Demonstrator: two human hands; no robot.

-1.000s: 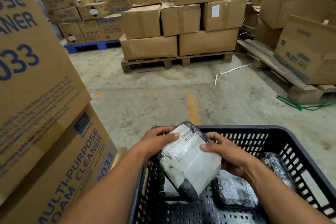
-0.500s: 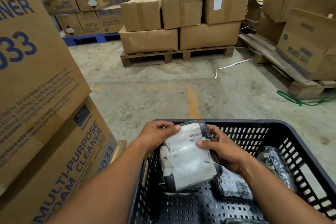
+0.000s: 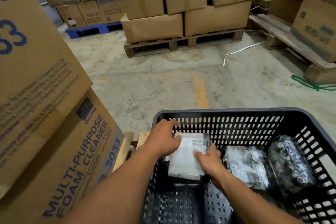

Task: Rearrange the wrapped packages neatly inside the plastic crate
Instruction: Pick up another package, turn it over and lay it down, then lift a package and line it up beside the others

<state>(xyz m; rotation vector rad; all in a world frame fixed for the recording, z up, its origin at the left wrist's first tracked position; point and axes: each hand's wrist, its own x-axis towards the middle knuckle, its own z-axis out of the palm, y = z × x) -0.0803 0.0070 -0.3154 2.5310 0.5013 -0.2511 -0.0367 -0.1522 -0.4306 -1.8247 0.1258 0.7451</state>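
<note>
Stained concrete floor (image 3: pixel 163 82) under wooden pallets (image 3: pixel 181 45), a loose white strap (image 3: pixel 241 50) and green cord (image 3: pixel 312 85).

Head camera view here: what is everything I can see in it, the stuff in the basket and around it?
plastic crate: one, black, slotted walls, bottom right of the view
labelled package: one, white label over dark wrap, far-left part of the crate, under both hands
wrapped packages: two more, dark and shiny, side by side to the right of the labelled one
foam cleaner cartons: two, brown with blue print, stacked at left
wooden pallet: one, loaded with brown cartons, straight ahead
blue pallet: one, loaded with cartons, far left
white strap: one, loose on the concrete floor
green cord: one, on the floor at right
left hand: on the labelled package's left edge
right hand: on its right side
</note>
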